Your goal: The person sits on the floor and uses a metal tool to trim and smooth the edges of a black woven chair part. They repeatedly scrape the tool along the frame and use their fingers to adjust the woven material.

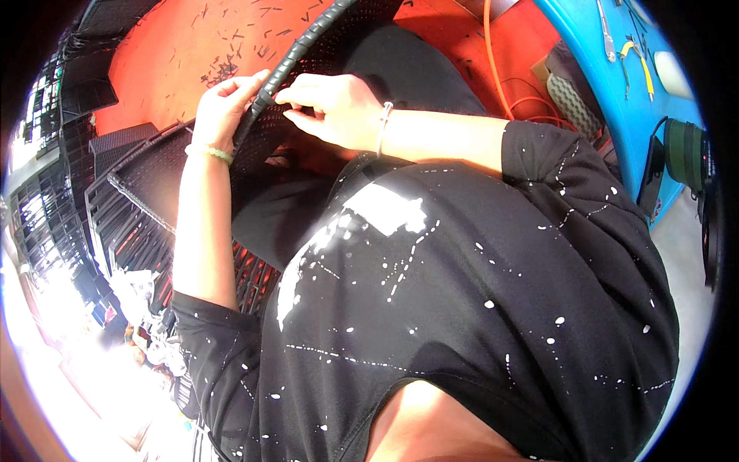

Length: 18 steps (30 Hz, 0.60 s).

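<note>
A black woven piece (245, 137) of plastic wicker rests against my lap, its thick wrapped rim (296, 52) curving from the top edge down between my hands. On the left of that rim, my left hand (221, 112) is closed, with thumb and fingertips pinching its edge. My right hand (339, 109) comes from the other side, fingers curled toward the same stretch of rim and the fingertips at its wrapping. Whatever thin part they may grip is too small to make out.
Short black scraps (223, 73) litter the red floor (162, 58). Black strips (127, 231) and dark woven pieces crowd the left. An orange hose (490, 61) runs behind my right forearm. Yellow-handled pliers (645, 69) lie on a blue table (589, 46), near a dark green roll (683, 154).
</note>
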Tool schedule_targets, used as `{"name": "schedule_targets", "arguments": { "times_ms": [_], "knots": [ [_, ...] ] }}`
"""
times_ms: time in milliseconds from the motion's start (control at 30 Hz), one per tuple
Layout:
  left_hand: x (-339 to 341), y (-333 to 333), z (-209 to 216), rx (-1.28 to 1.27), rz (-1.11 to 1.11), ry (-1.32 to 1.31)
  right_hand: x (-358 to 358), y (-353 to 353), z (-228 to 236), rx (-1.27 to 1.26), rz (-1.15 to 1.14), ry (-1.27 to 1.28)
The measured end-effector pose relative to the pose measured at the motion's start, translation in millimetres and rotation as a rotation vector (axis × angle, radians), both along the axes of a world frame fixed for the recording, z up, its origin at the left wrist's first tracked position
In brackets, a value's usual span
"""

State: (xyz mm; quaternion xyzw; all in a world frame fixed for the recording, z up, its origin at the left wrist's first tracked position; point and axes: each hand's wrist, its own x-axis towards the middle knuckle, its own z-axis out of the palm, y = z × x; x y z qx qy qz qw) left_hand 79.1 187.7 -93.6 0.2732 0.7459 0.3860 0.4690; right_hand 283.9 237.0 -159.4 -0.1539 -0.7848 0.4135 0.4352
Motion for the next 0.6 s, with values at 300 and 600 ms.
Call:
{"name": "schedule_targets", "arguments": {
  "times_ms": [300,600],
  "knots": [
    [10.0,-2.9,8.6,0.044,-0.034,0.169,1.4,-1.8,-1.1,0.041,-0.008,0.004],
    [20.3,-11.3,27.8,0.027,-0.084,0.13,1.9,-3.4,-1.6,0.087,-0.012,-0.023]
  ]
}}
